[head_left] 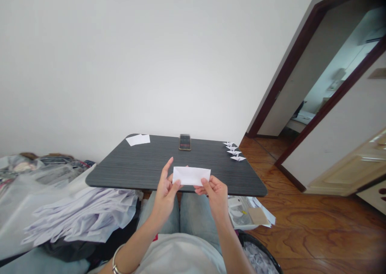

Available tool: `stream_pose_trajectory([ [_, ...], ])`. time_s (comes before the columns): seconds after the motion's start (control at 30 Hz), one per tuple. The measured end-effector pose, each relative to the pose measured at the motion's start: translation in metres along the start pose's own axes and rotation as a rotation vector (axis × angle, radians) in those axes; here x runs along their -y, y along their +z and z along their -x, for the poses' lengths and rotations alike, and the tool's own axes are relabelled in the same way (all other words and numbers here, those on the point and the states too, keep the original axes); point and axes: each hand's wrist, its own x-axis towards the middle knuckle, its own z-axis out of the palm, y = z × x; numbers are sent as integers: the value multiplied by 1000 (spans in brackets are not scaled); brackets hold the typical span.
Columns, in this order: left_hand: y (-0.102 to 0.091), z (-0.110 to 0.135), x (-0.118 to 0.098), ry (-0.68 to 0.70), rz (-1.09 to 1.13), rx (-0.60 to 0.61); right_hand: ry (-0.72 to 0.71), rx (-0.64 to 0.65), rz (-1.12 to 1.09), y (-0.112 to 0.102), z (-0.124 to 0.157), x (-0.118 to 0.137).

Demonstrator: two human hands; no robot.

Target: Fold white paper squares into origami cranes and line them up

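A white sheet of paper (pixel 191 175), wide and low in outline, is held up above the near edge of the dark table (pixel 135 161). Its lower left corner is pinched by my left hand (pixel 166 187), thumb in front and index finger pointing up off the paper. On the lower right, my right hand (pixel 214 189) grips the paper between thumb and fingers. The fingers behind the paper are partly hidden. Several folded white paper cranes (pixel 237 158) stand in a row at the table's right side. White paper pieces (pixel 138 139) lie at the far left corner.
A phone (pixel 185 142) is at the table's back edge by the wall. Below on the right are a plastic container (pixel 241 213) with papers and a dark bin (pixel 259 258) of paper scraps. White cloth-like material (pixel 84 213) is heaped at left. A doorway stands right.
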Motion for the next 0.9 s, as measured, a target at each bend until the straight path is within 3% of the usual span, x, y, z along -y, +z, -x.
stream_pose_trajectory([
  [0.27,-7,-2,-2,24,19,1,-17,16,9,1,0,-1],
  [0.37,-6,-4,-4,13,-3,-60,-19,4,23,1,0,0],
  [0.63,0,-7,3,-176,-177,-177,-26,58,77,6,5,4],
  [0.9,-3,-7,4,-160,-182,-188,-43,67,69,5,6,3],
])
